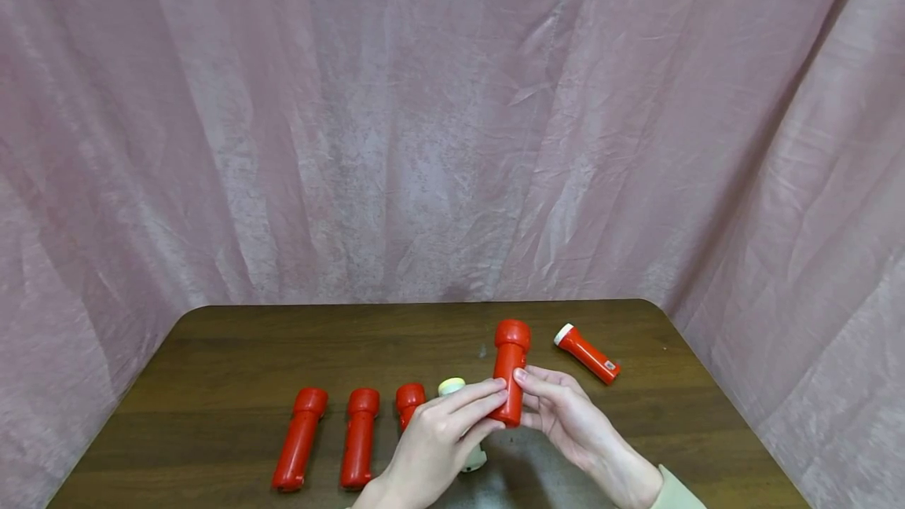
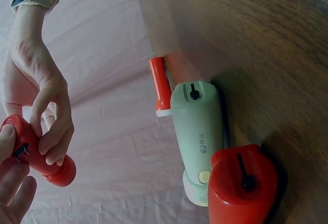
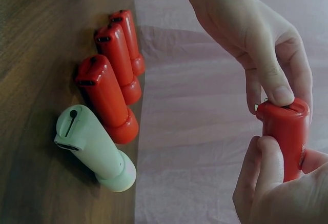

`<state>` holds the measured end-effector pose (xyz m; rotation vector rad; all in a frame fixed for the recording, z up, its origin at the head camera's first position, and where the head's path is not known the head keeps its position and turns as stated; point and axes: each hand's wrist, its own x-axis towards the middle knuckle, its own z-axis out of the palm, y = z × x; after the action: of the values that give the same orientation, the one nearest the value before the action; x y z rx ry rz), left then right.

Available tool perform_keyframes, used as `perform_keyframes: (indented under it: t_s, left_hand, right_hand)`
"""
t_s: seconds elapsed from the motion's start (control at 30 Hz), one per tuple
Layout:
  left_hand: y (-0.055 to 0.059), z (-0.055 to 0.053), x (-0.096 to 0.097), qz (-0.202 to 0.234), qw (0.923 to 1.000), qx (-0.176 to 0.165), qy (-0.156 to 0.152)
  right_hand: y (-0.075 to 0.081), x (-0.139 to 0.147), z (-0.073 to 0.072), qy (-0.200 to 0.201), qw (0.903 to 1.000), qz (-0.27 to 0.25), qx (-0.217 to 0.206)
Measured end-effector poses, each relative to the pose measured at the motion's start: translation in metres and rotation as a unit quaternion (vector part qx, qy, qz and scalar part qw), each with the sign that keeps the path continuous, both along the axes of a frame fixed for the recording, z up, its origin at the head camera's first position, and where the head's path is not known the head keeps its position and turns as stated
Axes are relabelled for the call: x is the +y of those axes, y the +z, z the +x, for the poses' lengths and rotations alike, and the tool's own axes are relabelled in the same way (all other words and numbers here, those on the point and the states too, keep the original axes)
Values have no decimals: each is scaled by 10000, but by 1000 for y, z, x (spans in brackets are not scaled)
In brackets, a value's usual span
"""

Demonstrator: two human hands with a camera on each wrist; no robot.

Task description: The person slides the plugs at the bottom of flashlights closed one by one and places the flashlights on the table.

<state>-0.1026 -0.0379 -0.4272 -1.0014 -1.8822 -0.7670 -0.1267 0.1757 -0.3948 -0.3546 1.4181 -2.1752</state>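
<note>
Both hands hold a red flashlight (image 1: 511,364) above the table, its wider head pointing away. My right hand (image 1: 576,426) grips the body from the right, thumb along its side. From the left, my left hand (image 1: 441,434) holds the tail end; in the right wrist view its thumb (image 3: 279,90) presses on the tail face, where a small metal piece sticks out. A pale green flashlight (image 3: 95,144) lies on the table beneath the hands, partly hidden by the left hand in the head view.
Three red flashlights lie in a row to the left: an outer one (image 1: 300,440), a middle one (image 1: 360,440) and one (image 1: 408,401) partly behind the left hand. A slimmer red flashlight with a white head (image 1: 588,353) lies back right. Pink curtains (image 1: 424,140) surround the wooden table (image 1: 233,360).
</note>
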Motion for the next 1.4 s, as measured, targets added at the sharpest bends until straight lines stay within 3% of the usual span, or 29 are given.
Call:
perform_keyframes:
  t_s: [1.4]
  left_hand:
    - [-2,0,4,-59,9978,460,474]
  right_hand:
    - [-4,-3,5,-141,9999,-38,15]
